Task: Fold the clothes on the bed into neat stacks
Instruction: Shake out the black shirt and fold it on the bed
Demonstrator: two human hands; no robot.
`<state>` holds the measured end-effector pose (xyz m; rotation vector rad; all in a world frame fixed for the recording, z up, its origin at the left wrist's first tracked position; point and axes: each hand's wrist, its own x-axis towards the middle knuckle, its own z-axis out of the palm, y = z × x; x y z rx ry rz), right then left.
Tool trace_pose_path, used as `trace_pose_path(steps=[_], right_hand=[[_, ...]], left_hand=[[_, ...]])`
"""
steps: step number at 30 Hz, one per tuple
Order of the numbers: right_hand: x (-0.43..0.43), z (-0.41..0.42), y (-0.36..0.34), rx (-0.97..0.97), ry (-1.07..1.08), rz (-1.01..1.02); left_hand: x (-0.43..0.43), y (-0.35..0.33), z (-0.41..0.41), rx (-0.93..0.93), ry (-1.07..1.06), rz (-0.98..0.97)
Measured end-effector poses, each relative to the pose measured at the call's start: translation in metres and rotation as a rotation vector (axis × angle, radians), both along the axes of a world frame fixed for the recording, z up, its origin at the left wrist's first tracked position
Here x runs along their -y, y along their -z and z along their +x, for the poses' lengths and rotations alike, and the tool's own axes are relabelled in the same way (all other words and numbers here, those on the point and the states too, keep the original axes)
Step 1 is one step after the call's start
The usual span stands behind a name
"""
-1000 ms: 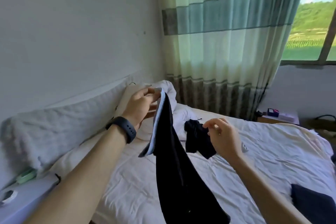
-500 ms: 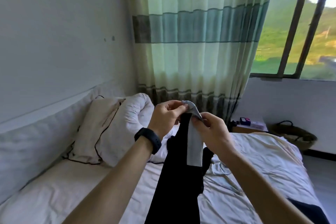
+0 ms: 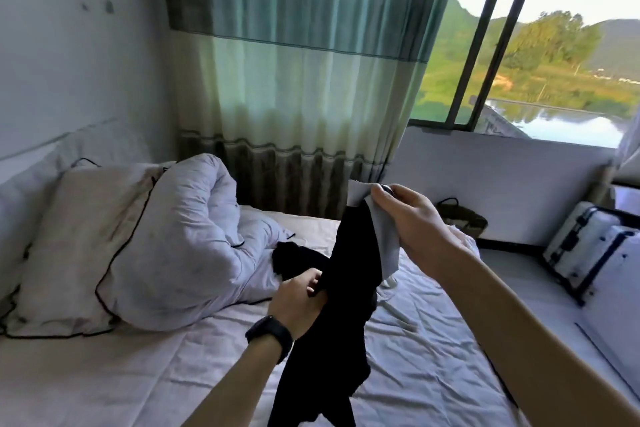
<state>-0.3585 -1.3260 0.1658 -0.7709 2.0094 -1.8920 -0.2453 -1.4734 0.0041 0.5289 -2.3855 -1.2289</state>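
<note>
My right hand pinches the pale top edge of the black cloth, and my left hand, down at 7 o'clock from it, grips the cloth lower, so it hangs twisted above the bed. I think I should find the other top corner, pull the edge straight, and shake it flat before I lay it down to fold.
</note>
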Motion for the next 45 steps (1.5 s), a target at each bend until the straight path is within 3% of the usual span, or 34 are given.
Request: trace_pose_path(steps=[5,8,12,17,23,25,27,30,32,34,37,40,45], right_hand=[[-0.014,-0.013,0.015,-0.054,0.101,0.09],[-0.037,-0.037,0.029,-0.34,0.315,0.351],[-0.069,-0.056,0.045,-0.392,0.368,0.643],[-0.07,-0.064,0.049,-0.356,0.408,0.436],[-0.09,-0.063,0.052,-0.365,0.399,0.564],[-0.09,-0.058,0.054,-0.422,0.506,0.553],[-0.083,-0.037,0.056,-0.472,0.568,0.386],[-0.059,0.018,0.073,-0.463,0.367,0.202],[-0.039,0.056,0.093,-0.404,0.158,0.261],[-0.019,0.081,0.115,-0.416,0.031,0.449],[-0.007,0.093,0.146,-0.475,0.076,0.635],[-0.026,0.085,0.163,-0.469,0.133,0.589],[-0.074,0.05,0.151,-0.516,0.313,0.447]], left_hand=[[0.037,0.0,0.011,0.026,-0.018,0.075],[0.067,-0.025,0.017,-0.062,-0.087,0.098],[0.08,-0.073,0.02,-0.073,-0.056,-0.083],[0.074,-0.126,0.012,-0.023,0.044,-0.061],[0.06,-0.168,0.008,0.046,0.045,-0.224],[0.051,-0.178,0.005,0.002,-0.036,-0.154],[0.038,-0.187,0.001,-0.027,-0.114,-0.073],[0.013,-0.193,-0.006,-0.067,-0.173,0.075],[-0.004,-0.191,-0.011,-0.13,-0.212,0.248],[-0.018,-0.188,-0.013,-0.199,-0.242,0.398],[-0.024,-0.183,-0.006,-0.28,-0.302,0.458],[-0.008,-0.174,0.016,-0.326,-0.449,0.318],[0.036,-0.136,0.068,-0.312,-0.608,0.418]])
